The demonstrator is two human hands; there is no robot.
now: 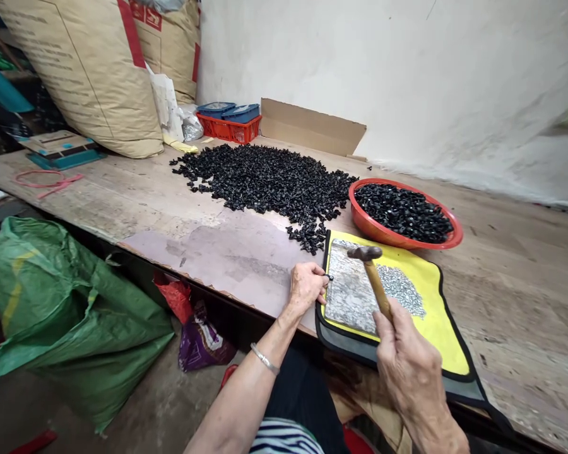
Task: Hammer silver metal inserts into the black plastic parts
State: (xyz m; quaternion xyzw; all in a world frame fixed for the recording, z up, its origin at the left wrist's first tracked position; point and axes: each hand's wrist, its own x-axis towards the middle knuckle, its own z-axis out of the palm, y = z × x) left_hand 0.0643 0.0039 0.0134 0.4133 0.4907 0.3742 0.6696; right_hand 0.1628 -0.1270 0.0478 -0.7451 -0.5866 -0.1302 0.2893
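The right hand (409,362) clenches a wooden-handled hammer (373,280) over a scarred metal plate (350,290) on a yellow mat (442,334), while the left hand (305,289) pinches a small black piece (329,277) at the plate's edge; more black pieces (265,180) lie heaped on the surface (515,302) and fill a red bowl (377,228)

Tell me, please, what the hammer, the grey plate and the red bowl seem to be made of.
The hammer seems to have a dull dark steel head and a varnished wooden handle, by its tan, glossy look. The plate looks like bare metal, perhaps steel, with a scratched grey surface. The bowl looks like moulded plastic, by its smooth orange-red shine.
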